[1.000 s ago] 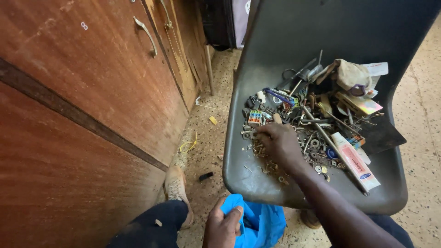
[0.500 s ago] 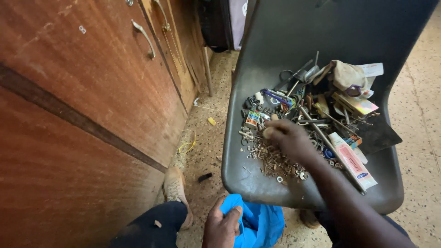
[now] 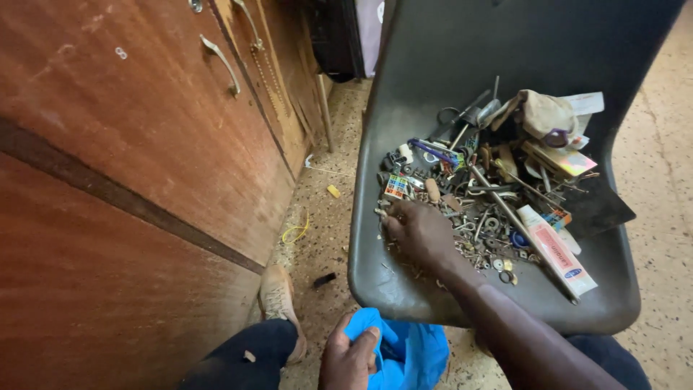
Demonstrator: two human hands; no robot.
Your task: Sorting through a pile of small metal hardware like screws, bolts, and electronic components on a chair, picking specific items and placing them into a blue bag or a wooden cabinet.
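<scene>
My right hand [image 3: 421, 232] lies palm down on the near left side of a heap of small metal parts [image 3: 473, 217]: screws, washers, rings and keys on the seat of a dark grey plastic chair [image 3: 404, 289]. Its fingers curl over the loose pieces, and the fingertips are hidden. My left hand [image 3: 349, 359] is at the bottom of the view, below the seat's front edge. It grips the rim of a blue plastic bag [image 3: 413, 354].
The heap also holds a long white tube [image 3: 557, 250], a beige cloth [image 3: 545, 113], paper slips and long metal rods. A brown wooden cabinet [image 3: 130, 180] with metal handles fills the left. My shoe [image 3: 278, 297] rests on the speckled floor [image 3: 321, 238] among small scraps.
My right hand has pulled from the middle of the heap toward the seat's near left side. The left hand still holds the blue bag in the same place.
</scene>
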